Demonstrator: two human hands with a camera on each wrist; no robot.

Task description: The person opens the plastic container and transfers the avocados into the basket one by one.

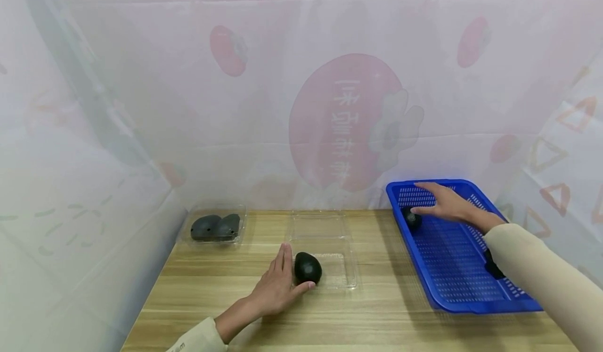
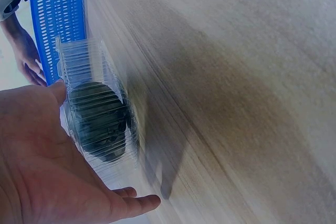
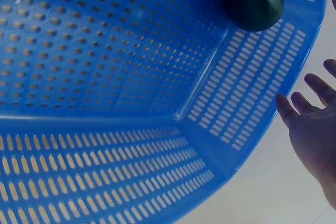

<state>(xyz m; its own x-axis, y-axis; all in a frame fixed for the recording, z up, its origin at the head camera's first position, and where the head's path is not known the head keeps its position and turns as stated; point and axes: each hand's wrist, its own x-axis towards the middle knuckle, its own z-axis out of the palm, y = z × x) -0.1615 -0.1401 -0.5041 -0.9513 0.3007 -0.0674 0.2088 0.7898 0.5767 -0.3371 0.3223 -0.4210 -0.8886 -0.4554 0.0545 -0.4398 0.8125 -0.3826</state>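
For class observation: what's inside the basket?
One dark fruit, near the right hand. In the head view, the right sleeve covers part of the basket, hiding anything there.

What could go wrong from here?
The round fruit in the blue basket might roll or slip, since the right hand has not gripped it yet. The open clear box looks thin, so a nudge from the left hand beside it could shift it and roll the single dark fruit inside.
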